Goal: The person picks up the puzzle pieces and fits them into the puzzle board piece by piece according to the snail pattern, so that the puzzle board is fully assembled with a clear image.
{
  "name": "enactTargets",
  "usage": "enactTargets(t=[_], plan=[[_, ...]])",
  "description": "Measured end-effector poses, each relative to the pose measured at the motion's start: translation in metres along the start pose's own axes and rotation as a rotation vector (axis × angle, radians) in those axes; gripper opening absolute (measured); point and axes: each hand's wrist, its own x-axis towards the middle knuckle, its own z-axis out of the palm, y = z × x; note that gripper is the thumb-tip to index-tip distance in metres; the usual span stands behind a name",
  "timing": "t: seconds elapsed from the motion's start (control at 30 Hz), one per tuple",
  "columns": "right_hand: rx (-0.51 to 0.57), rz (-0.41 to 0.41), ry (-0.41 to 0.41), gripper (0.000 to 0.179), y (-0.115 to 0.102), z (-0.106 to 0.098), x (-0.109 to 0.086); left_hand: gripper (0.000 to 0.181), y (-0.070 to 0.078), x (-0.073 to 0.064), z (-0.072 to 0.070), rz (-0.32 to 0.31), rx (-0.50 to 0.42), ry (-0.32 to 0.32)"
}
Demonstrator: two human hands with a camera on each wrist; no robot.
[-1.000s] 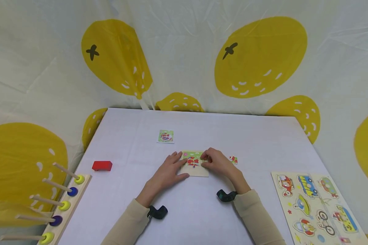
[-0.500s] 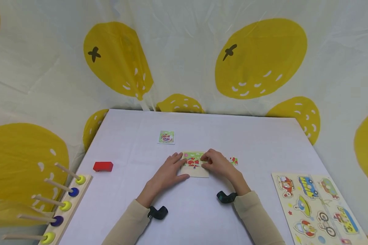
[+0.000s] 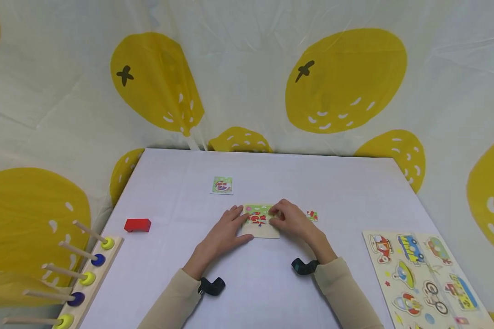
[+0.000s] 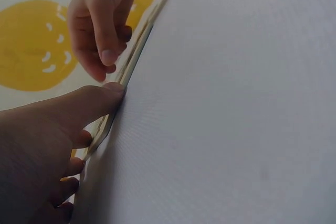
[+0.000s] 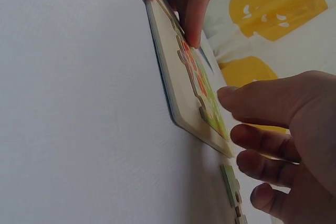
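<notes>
A small wooden jigsaw board point(image 3: 261, 232) lies before me. Joined puzzle pieces point(image 3: 259, 213), green with a red figure, cover its far half; the near half shows bare wood. My left hand point(image 3: 225, 230) rests at the board's left side, fingers mostly straight, the thumb at its near corner and the index fingertip on the pieces. At the right end is my right hand point(image 3: 291, 219), its bent fingertips close over the pieces; the right wrist view shows a gap between thumb and fingers, nothing gripped. Part of a loose puzzle piece point(image 3: 313, 215) shows beyond this hand.
A small picture card point(image 3: 222, 185) lies farther back. At left are a red block point(image 3: 137, 225) and a wooden peg stand point(image 3: 91, 283) with yellow and blue rings. A vehicle puzzle board point(image 3: 426, 274) lies at right. A fruit-patterned cloth point(image 3: 238, 82) hangs behind the table.
Both hands stay at the two ends of the board, with hardly any movement of the fingers. The head view shifts slightly; the objects keep their places.
</notes>
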Motion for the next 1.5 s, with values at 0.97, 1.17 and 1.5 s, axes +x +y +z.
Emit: enactTargets(t=[0.97, 1.17, 1.5], plan=[[-0.045, 0.057, 0.093, 0.036, 0.033, -0.011, -0.013, 0.071, 0.003, -0.001, 0.000, -0.020, -0.010, 0.003], [-0.057, 0.079, 0.072, 0.039, 0.031, -0.011, -0.010, 0.070, 0.002, 0.000, 0.000, -0.017, 0.000, 0.000], [-0.100, 0.095, 0.033, 0.044, 0.028, -0.010, -0.008, 0.071, 0.002, 0.000, 0.000, -0.021, 0.006, -0.010]])
